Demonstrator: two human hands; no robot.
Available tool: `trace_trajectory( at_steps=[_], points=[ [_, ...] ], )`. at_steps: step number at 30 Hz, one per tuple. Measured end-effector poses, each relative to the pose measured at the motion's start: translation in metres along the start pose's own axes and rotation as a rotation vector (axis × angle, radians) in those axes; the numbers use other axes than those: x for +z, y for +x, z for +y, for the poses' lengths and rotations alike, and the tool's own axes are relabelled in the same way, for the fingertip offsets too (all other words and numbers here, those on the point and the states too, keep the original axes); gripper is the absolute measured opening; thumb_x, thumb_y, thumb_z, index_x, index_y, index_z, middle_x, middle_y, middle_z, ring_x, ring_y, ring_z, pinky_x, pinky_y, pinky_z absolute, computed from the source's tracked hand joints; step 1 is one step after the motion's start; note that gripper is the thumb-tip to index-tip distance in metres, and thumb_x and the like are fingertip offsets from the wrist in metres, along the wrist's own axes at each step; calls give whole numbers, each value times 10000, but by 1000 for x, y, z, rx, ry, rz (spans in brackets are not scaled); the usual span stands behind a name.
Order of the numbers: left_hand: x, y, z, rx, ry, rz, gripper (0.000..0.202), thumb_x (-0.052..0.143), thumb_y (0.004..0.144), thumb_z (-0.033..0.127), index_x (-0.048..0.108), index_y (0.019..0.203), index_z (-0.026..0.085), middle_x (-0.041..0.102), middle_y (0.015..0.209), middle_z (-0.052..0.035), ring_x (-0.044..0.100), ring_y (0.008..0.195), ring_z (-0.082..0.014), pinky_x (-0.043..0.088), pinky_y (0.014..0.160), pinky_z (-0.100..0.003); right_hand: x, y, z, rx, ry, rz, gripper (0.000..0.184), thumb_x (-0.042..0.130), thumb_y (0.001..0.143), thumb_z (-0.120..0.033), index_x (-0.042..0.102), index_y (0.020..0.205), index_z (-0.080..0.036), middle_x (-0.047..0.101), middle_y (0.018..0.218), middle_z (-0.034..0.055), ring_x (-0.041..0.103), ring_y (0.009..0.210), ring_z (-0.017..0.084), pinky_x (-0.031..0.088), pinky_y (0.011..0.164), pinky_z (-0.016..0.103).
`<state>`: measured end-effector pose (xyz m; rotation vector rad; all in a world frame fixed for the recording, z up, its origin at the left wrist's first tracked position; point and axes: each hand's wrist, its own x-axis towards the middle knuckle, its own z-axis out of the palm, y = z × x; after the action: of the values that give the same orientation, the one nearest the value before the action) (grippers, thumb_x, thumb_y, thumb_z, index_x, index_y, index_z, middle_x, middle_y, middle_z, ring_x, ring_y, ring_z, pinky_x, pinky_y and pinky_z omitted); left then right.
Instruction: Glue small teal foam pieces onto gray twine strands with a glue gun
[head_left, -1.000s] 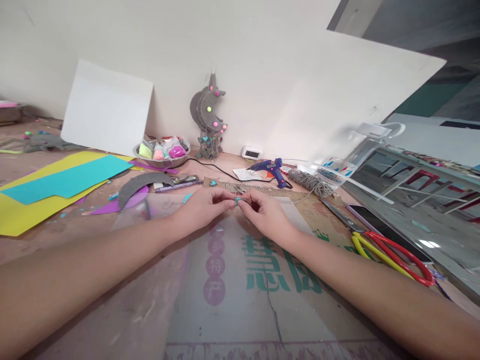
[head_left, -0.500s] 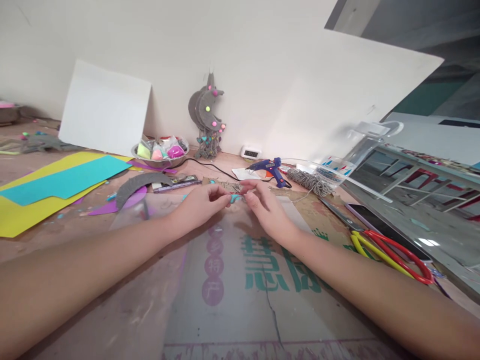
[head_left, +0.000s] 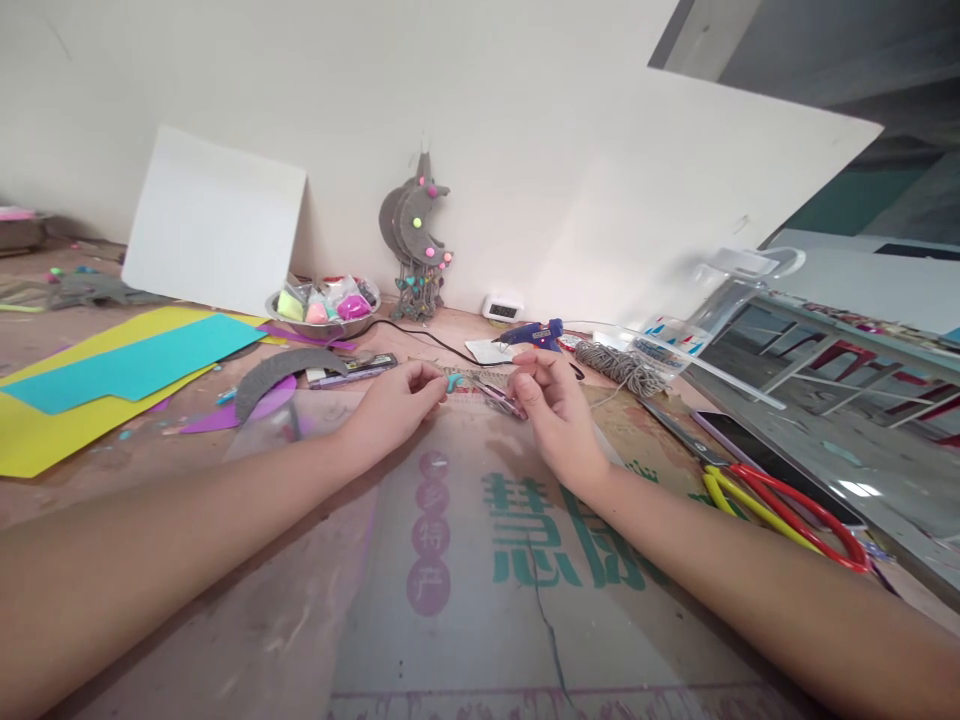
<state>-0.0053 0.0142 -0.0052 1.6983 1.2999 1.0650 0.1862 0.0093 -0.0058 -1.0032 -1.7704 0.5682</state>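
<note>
My left hand (head_left: 401, 400) is closed, thumb and fingertips pinching a small curved turquoise piece (head_left: 454, 382). Opposite it, my right hand (head_left: 553, 405) is closed around what looks like a pair of small scissors (head_left: 499, 394), with slim metal tips and a pinkish handle. Those tips point left toward the turquoise piece, with a small gap between them. Both hands are above the far edge of a translucent sheet (head_left: 465, 620), which lies over printed cardboard (head_left: 645, 440).
Behind my hands are a blue glue gun (head_left: 534, 334), a small digital clock (head_left: 502, 308), grey cord (head_left: 619, 366) and a bowl (head_left: 322, 328) of colored packets. Large red-and-yellow-handled scissors (head_left: 795, 515) and a phone (head_left: 772, 460) lie right. Turquoise and yellow sheets (head_left: 142, 362) lie left.
My hands have moved apart. The slim pinkish tool now shows at my right fingertips, and the turquoise piece remains with my left hand.
</note>
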Motion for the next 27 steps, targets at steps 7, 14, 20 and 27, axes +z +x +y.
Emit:
trace_trajectory(
  at_steps=[7,14,20,27],
  points=[
    [0,0,-3,50,27,-19,201,463,782,339,511,691,167,525,641,19,460,572,-109,340,531,-221,0,-1,-2,33,22,-46,219,448,879,-363,562,881,-176,546,704,12,501,652,115,408,628,253],
    [0,1,-5,66,25,-45,202,458,790,341,506,698,168,517,642,25,461,579,-107,342,543,-224,0,-2,-4,22,-28,-85,170,445,870,-276,567,824,-166,580,734,25,507,666,115,401,619,247],
    [0,1,-2,59,49,-36,194,463,789,326,499,680,169,523,644,23,460,579,-108,337,544,-223,1,-2,-1,27,-14,-100,148,414,837,-182,546,903,-171,585,749,18,511,661,111,385,594,244],
    [0,0,1,38,50,-27,196,473,787,321,497,664,170,506,605,34,434,532,-97,317,511,-220,3,-3,0,37,12,-124,153,454,849,-253,492,982,-189,544,728,0,506,669,112,388,612,248]
  ],
)
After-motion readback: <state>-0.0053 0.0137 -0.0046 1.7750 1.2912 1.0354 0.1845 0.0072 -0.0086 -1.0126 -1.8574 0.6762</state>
